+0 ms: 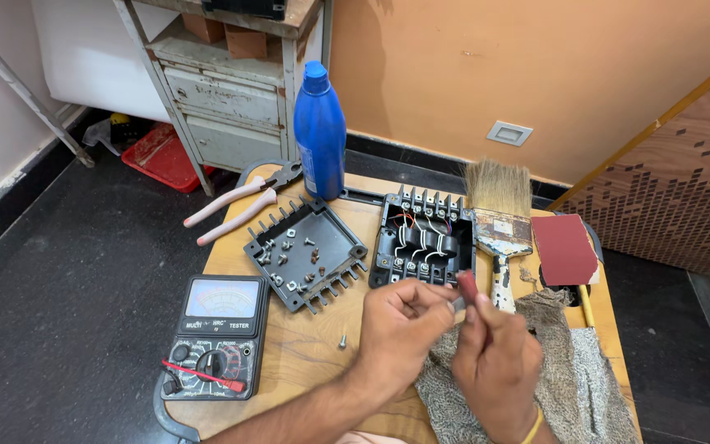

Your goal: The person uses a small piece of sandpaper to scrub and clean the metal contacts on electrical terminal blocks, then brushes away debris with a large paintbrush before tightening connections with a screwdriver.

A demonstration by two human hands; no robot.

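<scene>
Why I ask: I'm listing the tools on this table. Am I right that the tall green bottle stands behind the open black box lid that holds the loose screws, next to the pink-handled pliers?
Not quite: the bottle is blue, not green, as the head view shows. The rest holds: it stands behind the open black box lid with the loose screws, next to the pink-handled pliers.

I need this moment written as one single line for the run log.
left hand: pinches small part | right hand: holds red strip | under hands: grey cloth | behind: open black box
</scene>
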